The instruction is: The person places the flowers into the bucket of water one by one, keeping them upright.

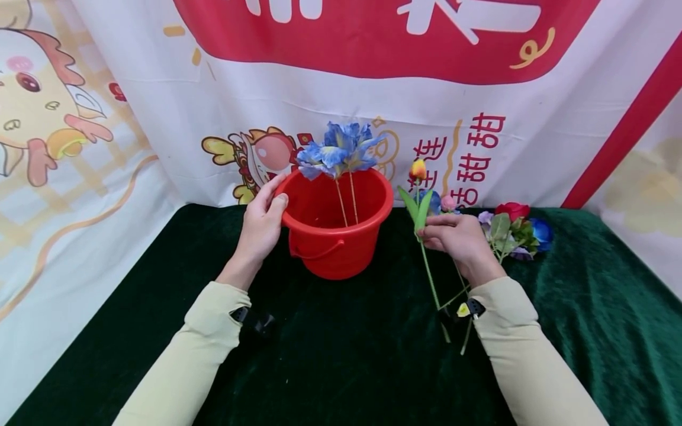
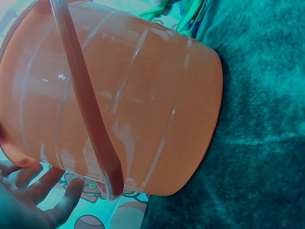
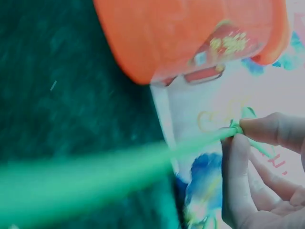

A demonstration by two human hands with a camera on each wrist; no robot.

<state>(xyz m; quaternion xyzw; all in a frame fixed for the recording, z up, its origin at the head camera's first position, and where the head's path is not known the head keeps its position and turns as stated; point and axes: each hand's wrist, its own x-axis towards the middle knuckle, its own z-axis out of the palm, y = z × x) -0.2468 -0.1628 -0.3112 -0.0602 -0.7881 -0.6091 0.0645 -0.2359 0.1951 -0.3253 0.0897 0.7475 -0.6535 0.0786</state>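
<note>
A red plastic bucket (image 1: 341, 251) stands upright on the dark green cloth, its handle hanging down at the front. Two blue artificial irises (image 1: 341, 148) lean in it, blooms above the rim. My left hand (image 1: 260, 222) grips the bucket's left rim, thumb at the edge; in the left wrist view its fingers (image 2: 71, 200) lie beside the bucket wall. To the right of the bucket, my right hand (image 1: 459, 239) pinches the green stem of an orange-yellow tulip (image 1: 418, 170) just below its leaves. The right wrist view shows thumb and forefinger meeting on that stem (image 3: 200, 143).
Right of my right hand lie more artificial flowers, among them a red rose (image 1: 512, 210), a blue bloom (image 1: 541, 234) and purple ones. A pink bud (image 1: 449, 203) shows behind the hand. The green cloth (image 1: 346, 349) covers the table; a printed white curtain (image 1: 330, 89) hangs behind.
</note>
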